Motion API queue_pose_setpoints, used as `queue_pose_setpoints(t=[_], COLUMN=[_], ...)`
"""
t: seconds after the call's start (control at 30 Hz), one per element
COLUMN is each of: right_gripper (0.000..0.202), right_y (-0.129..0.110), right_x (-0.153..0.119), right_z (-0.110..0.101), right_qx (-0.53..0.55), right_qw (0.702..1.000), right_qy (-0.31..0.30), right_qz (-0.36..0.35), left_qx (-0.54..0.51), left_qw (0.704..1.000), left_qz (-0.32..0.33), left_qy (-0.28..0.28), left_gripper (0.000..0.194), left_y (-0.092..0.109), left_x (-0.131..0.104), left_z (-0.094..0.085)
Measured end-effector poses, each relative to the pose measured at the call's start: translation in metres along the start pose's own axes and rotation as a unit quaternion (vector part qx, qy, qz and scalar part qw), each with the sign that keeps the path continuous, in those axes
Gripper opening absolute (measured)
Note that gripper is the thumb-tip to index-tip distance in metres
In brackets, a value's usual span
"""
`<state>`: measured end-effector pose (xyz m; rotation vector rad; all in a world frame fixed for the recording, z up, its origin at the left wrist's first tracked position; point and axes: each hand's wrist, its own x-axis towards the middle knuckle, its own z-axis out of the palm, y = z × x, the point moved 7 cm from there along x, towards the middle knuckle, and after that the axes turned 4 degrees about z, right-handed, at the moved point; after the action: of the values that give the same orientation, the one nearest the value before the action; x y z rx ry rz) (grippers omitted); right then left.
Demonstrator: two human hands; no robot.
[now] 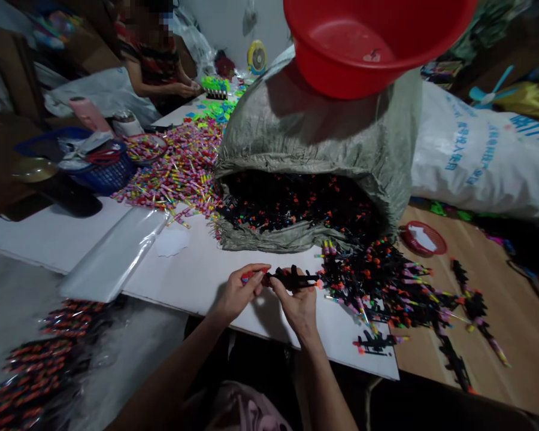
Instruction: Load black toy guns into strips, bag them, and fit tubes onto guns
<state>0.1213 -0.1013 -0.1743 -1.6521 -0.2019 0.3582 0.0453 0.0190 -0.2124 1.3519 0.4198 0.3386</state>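
Note:
Near the front edge of the white table, my right hand [302,308] is closed around a small black toy gun [299,279], its orange tip pointing right. My left hand [239,293] pinches a small red piece [251,275] at the gun's left end. Whether the two are joined I cannot tell, as the fingers cover the meeting point. Just right of my hands lies a heap of black toy guns [381,281], many with colourful tubes on them. Behind my hands, a grey-green woven sack [314,134] gapes open, full of black toy guns.
Colourful tubes [179,161] are piled at the left, beside a blue basket [105,173]. Clear plastic bags [112,254] overhang the front edge. A red basin [341,54] rests on the sack. A red dish [424,239] stands right. Another person [155,66] sits at the far left.

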Motion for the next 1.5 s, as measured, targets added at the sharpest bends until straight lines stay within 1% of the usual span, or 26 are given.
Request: queue_pose_setpoints(t=[0.03, 0.1, 0.17, 0.2, 0.23, 0.27, 0.3, 0.37, 0.4, 0.47, 0.53, 0.57, 0.6, 0.63, 0.7, 0.77, 0.87, 0.97, 1.03, 1.1, 1.17, 1.23, 1.3, 1.37, 1.43, 1.5], right_gripper=[0.026, 0.026, 0.027, 0.027, 0.027, 0.027, 0.027, 0.028, 0.029, 0.031, 0.032, 0.031, 0.029, 0.027, 0.025, 0.024, 0.025, 0.027, 0.03, 0.033, 0.032, 0.03, 0.027, 0.026, 0.025, 0.023], right_y=[0.003, 0.008, 0.012, 0.013, 0.014, 0.016, 0.017, 0.019, 0.019, 0.016, 0.012, 0.011, 0.011, 0.011, 0.015, 0.02, 0.025, 0.03, 0.033, 0.034, 0.031, 0.025, 0.019, 0.015, 0.013, 0.011], right_x=[0.0, -0.003, -0.007, -0.009, -0.01, -0.009, -0.008, 0.0, 0.005, 0.014, 0.021, 0.022, 0.022, 0.021, 0.018, 0.015, 0.015, 0.017, 0.017, 0.014, 0.011, 0.007, 0.003, 0.0, -0.002, -0.004], right_z=[0.0, 0.0, -0.001, -0.002, -0.002, -0.002, -0.002, -0.005, -0.011, -0.027, -0.04, -0.041, -0.039, -0.036, -0.028, -0.023, -0.016, -0.012, -0.01, -0.013, -0.018, -0.02, -0.019, -0.02, -0.021, -0.021], right_qx=[-0.003, -0.011, -0.02, -0.024, -0.025, -0.024, -0.018, 0.002, 0.017, 0.045, 0.057, 0.055, 0.049, 0.041, 0.029, 0.023, 0.019, 0.054, 0.104, 0.14, 0.134, 0.094, 0.053, 0.028, 0.009, -0.016], right_qw=[1.0, 1.0, 0.999, 0.999, 0.998, 0.998, 0.999, 1.0, 0.999, 0.997, 0.995, 0.995, 0.997, 0.998, 0.999, 0.999, 0.999, 0.997, 0.991, 0.986, 0.988, 0.994, 0.997, 0.998, 0.998, 0.998], right_qy=[-0.003, 0.002, 0.025, 0.041, 0.053, 0.055, 0.048, 0.028, 0.03, 0.064, 0.087, 0.079, 0.062, 0.044, 0.03, 0.03, 0.007, -0.025, -0.035, -0.016, 0.02, 0.035, 0.034, 0.043, 0.06, 0.068], right_qz=[0.002, 0.002, -0.005, -0.01, -0.014, -0.013, -0.008, 0.01, 0.016, 0.014, 0.005, 0.003, 0.002, 0.002, 0.006, 0.016, 0.032, 0.055, 0.077, 0.086, 0.073, 0.053, 0.037, 0.027, 0.017, 0.005], left_qx=[0.03, 0.104, 0.179, 0.209, 0.229, 0.237, 0.234, 0.201, 0.174, 0.115, 0.073, 0.071, 0.083, 0.106, 0.168, 0.222, 0.27, 0.262, 0.219, 0.151, 0.09, 0.071, 0.09, 0.119, 0.152, 0.193], left_qw=[0.999, 0.991, 0.969, 0.957, 0.949, 0.947, 0.951, 0.969, 0.979, 0.993, 0.997, 0.997, 0.996, 0.994, 0.983, 0.969, 0.953, 0.951, 0.965, 0.984, 0.993, 0.994, 0.994, 0.991, 0.986, 0.974], left_qz=[0.019, 0.088, 0.17, 0.2, 0.216, 0.216, 0.199, 0.138, 0.102, 0.034, -0.008, -0.011, 0.001, 0.023, 0.076, 0.11, 0.136, 0.16, 0.139, 0.069, -0.001, -0.019, 0.0, 0.03, 0.067, 0.116], left_qy=[-0.003, 0.0, 0.012, 0.017, 0.022, 0.025, 0.027, 0.026, 0.025, 0.017, 0.012, 0.011, 0.013, 0.016, 0.014, -0.002, -0.032, -0.041, -0.043, -0.061, -0.076, -0.077, -0.069, -0.053, -0.025, 0.001], left_gripper=[0.05, 0.042, 0.034, 0.032, 0.03, 0.028, 0.028, 0.029, 0.03, 0.034, 0.038, 0.037, 0.035, 0.033, 0.028, 0.026, 0.02, 0.014, 0.019, 0.028, 0.035, 0.043, 0.044, 0.04, 0.034, 0.029], left_y=[0.002, 0.009, 0.015, 0.017, 0.016, 0.013, 0.01, 0.001, -0.003, -0.009, -0.011, -0.01, -0.008, -0.006, -0.001, -0.001, -0.001, 0.002, 0.001, -0.008, -0.016, -0.016, -0.012, -0.009, -0.006, -0.002], left_x=[-0.001, -0.004, -0.01, -0.012, -0.014, -0.015, -0.014, -0.008, -0.005, 0.002, 0.007, 0.009, 0.011, 0.012, 0.013, 0.013, 0.011, 0.01, 0.011, 0.011, 0.009, 0.007, 0.005, 0.005, 0.005, 0.003], left_z=[0.001, 0.003, 0.007, 0.009, 0.011, 0.011, 0.01, 0.007, 0.005, 0.002, 0.001, 0.0, -0.001, -0.001, -0.002, 0.0, 0.004, 0.009, 0.014, 0.018, 0.022, 0.023, 0.022, 0.021, 0.019, 0.017])
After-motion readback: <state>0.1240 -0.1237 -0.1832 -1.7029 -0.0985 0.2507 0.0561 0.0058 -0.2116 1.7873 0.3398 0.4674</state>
